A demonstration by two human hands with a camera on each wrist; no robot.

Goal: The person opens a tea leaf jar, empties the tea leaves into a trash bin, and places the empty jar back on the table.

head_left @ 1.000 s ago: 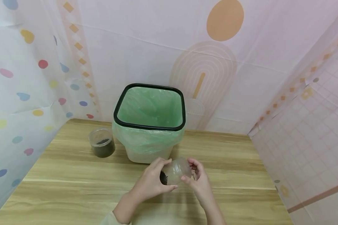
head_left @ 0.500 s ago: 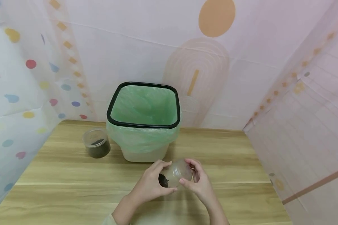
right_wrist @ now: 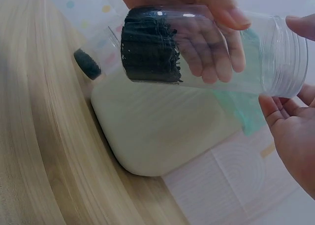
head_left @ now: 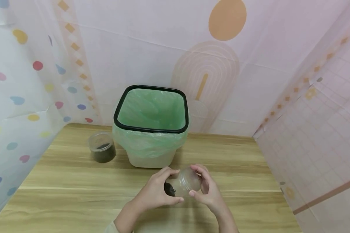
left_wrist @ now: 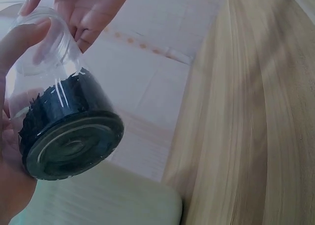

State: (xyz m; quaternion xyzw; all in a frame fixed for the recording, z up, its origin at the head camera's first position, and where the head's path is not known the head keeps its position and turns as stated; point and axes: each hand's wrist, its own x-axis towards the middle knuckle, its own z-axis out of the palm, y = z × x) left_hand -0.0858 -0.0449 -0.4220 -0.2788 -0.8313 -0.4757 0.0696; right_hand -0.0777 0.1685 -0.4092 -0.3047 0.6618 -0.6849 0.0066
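Jar (head_left: 183, 184) has tilted slightly, held sideways over the table (head_left: 75, 194) before the bin (head_left: 151, 129). Left hand (head_left: 156, 194) grips its body; right hand (head_left: 208, 191) grips the lid end. Risk: lid releases suddenly, dark contents spill.

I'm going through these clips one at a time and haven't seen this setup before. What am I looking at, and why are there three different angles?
No machine here: a person works with bare hands and wears three cameras. The wide picture comes from the head and looks down at a wooden table. The two close pictures come from cameras on the wrists.

On the table stands a bin with a black rim and a green bag inside. Left of it sits a small jar with dark material in it.

Both hands hold a second clear jar, tipped on its side above the table. The left hand grips the bottom end, where dark material sits. The right hand is at the open threaded mouth, its fingertips on the rim. No lid shows on this jar.
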